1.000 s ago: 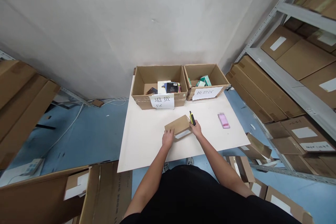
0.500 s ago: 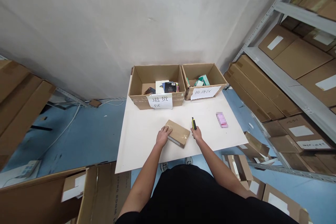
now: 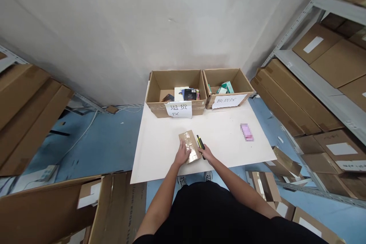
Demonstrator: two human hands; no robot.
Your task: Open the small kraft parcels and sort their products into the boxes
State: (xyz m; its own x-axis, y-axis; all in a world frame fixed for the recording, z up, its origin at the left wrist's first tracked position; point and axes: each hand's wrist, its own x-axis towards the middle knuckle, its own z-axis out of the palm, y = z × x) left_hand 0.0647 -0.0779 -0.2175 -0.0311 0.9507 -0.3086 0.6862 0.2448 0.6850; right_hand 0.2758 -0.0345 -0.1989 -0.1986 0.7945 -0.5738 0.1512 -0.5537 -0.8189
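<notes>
A small taped cardboard parcel (image 3: 190, 143) lies flat on the white table (image 3: 160, 148), shiny tape side up. My left hand (image 3: 182, 156) presses on its near left part with the fingers spread flat. My right hand (image 3: 206, 154) is closed round a black and yellow utility knife (image 3: 200, 142), whose tip rests at the parcel's right edge.
Two open cartons with paper labels stand at the table's far edge: a large one (image 3: 175, 103) holding several small items and a smaller one (image 3: 228, 99). A pink blurred item (image 3: 246, 132) lies at the right. Shelves with cartons (image 3: 320, 80) stand right, more cartons (image 3: 25, 114) left.
The parcel has been turned over and rotated, so its taped face is up. My right hand brought the knife in from the right to the parcel's edge. My left hand stayed on the parcel.
</notes>
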